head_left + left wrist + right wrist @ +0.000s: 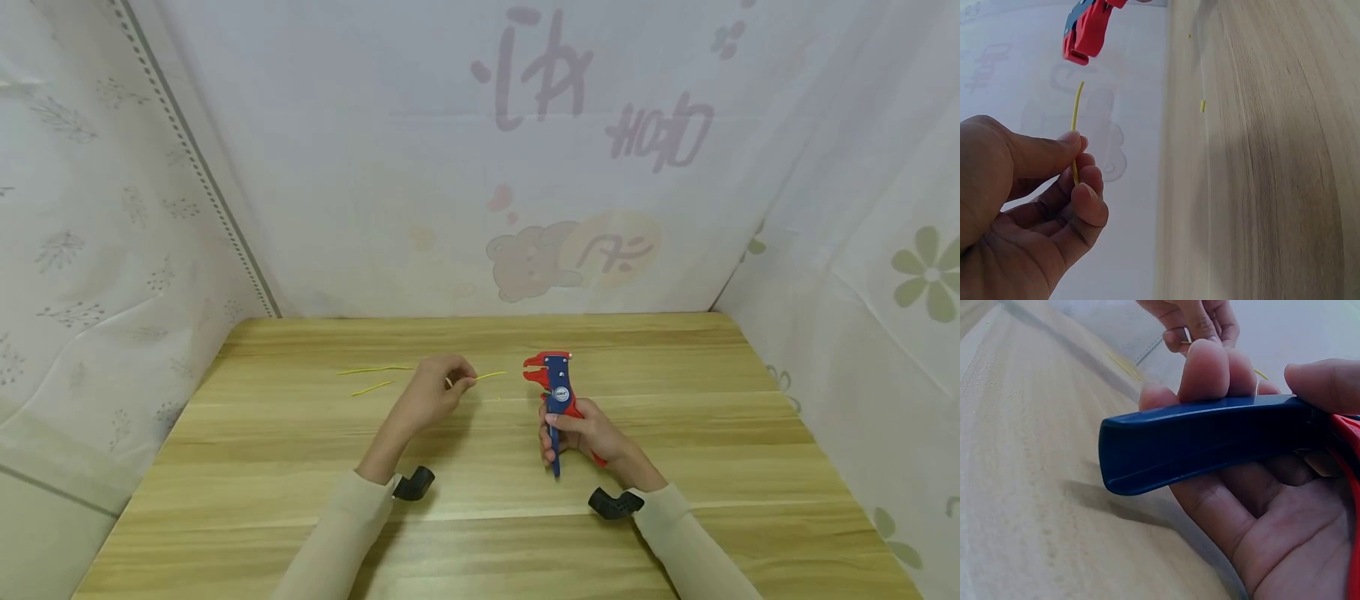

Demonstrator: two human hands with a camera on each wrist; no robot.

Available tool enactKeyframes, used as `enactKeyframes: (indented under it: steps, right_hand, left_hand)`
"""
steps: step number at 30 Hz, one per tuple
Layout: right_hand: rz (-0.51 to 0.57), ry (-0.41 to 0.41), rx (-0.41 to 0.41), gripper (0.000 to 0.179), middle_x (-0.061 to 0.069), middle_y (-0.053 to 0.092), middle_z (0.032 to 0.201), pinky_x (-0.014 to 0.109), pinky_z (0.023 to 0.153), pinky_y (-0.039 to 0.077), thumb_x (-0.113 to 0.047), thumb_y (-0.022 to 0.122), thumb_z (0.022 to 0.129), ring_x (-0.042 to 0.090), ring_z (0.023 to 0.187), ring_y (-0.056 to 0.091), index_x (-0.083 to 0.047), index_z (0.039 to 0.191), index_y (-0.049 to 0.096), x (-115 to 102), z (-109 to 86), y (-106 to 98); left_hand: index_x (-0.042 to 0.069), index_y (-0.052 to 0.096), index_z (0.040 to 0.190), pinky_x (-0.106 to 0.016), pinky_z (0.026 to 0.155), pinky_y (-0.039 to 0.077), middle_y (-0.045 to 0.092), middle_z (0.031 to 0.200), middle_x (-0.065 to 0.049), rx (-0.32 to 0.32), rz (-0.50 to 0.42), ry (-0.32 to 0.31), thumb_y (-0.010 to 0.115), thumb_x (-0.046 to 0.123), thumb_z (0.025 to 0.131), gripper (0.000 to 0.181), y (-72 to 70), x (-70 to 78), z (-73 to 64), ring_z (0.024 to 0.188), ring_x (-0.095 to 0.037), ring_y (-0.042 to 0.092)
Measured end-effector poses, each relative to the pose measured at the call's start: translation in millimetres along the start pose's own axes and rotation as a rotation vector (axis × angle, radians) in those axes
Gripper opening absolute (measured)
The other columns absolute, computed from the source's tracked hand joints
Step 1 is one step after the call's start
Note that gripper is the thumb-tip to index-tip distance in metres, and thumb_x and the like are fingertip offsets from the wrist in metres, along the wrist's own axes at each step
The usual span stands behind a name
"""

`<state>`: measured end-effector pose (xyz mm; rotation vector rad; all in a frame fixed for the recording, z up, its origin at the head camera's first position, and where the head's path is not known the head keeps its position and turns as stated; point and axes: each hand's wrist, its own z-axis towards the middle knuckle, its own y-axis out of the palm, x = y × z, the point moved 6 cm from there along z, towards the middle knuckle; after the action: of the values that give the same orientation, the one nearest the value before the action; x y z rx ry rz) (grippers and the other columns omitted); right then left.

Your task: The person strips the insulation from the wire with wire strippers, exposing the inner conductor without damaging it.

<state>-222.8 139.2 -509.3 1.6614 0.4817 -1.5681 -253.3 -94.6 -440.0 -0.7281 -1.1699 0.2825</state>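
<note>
My left hand (438, 390) pinches a thin yellow wire (491, 374) between thumb and fingers, and one end of it sticks out to the right. In the left wrist view the wire (1076, 109) points toward the red nose of the tool, a small gap apart. My right hand (588, 433) grips a red and blue wire stripper (558, 387) by its handles, its red jaws parted and facing left. The blue handle (1197, 434) crosses the fingers in the right wrist view. The wire's other end is hidden by the left hand.
Left of the left hand, a longer yellow wire (373, 370) and a shorter yellow wire (372, 388) lie on the wooden table (480, 550). A tiny yellow scrap (1202, 106) lies on the wood between the hands. Printed cloth (390, 208) hangs behind and at both sides.
</note>
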Motion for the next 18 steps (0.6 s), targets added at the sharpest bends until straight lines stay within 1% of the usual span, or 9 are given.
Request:
enactKeyframes:
  steps: [5, 6, 10, 12, 13, 18]
  right_hand:
    - [0.001, -0.003, -0.011, 0.014, 0.005, 0.07, 0.086, 0.04, 0.075, 0.063, -0.005, 0.039, 0.109, 0.017, 0.072, 0.071, 0.004, 0.111, 0.049, 1, -0.1, 3]
    - [0.001, -0.003, -0.01, 0.014, 0.005, 0.07, 0.086, 0.04, 0.075, 0.064, -0.005, 0.039, 0.109, 0.017, 0.072, 0.071, 0.005, 0.11, 0.048, 1, 0.1, 4]
    - [0.009, -0.004, -0.015, 0.014, 0.005, 0.07, 0.086, 0.04, 0.074, 0.064, -0.004, 0.038, 0.108, 0.016, 0.072, 0.071, 0.005, 0.11, 0.049, 2, 1.0, 8]
    - [0.015, 0.002, -0.02, 0.014, 0.005, 0.07, 0.086, 0.04, 0.074, 0.064, -0.004, 0.038, 0.108, 0.016, 0.072, 0.071, 0.004, 0.11, 0.049, 3, 1.9, 10]
    - [0.019, 0.002, -0.025, 0.014, 0.005, 0.07, 0.086, 0.04, 0.075, 0.063, -0.004, 0.038, 0.108, 0.016, 0.072, 0.071, 0.002, 0.11, 0.051, 3, 2.5, 11]
    - [0.023, 0.012, -0.035, 0.013, 0.005, 0.069, 0.086, 0.039, 0.076, 0.063, -0.005, 0.039, 0.109, 0.016, 0.072, 0.07, 0.002, 0.11, 0.05, 5, 4.4, 11]
  left_hand:
    - [0.001, 0.073, 0.1, -0.023, 0.07, 0.052, 0.073, 0.094, -0.014, 0.0, 0.0, 0.003, 0.068, 0.007, 0.098, 0.008, 1.8, 2.6, -0.6, 0.078, -0.012, 0.061]
    - [0.001, 0.073, 0.1, -0.023, 0.07, 0.052, 0.073, 0.094, -0.014, -0.001, -0.002, 0.005, 0.068, 0.007, 0.098, 0.008, 2.1, 3.1, -0.6, 0.078, -0.012, 0.061]
    - [0.001, 0.073, 0.1, -0.024, 0.07, 0.052, 0.074, 0.094, -0.015, 0.001, -0.01, 0.018, 0.069, 0.008, 0.098, 0.008, 2.7, 6.0, -0.5, 0.077, -0.012, 0.061]
    - [0.001, 0.073, 0.1, -0.024, 0.069, 0.052, 0.074, 0.094, -0.014, 0.005, -0.012, 0.027, 0.069, 0.008, 0.098, 0.008, 3.0, 7.6, -0.7, 0.076, -0.012, 0.06]
    - [0.002, 0.074, 0.099, -0.024, 0.069, 0.052, 0.074, 0.094, -0.013, 0.007, -0.015, 0.032, 0.069, 0.008, 0.098, 0.008, 3.1, 8.5, -0.7, 0.076, -0.011, 0.061]
    - [0.003, 0.074, 0.097, -0.023, 0.067, 0.052, 0.073, 0.093, -0.011, 0.017, -0.027, 0.045, 0.069, 0.007, 0.097, 0.006, 3.9, 11.6, -1.1, 0.075, -0.012, 0.06]
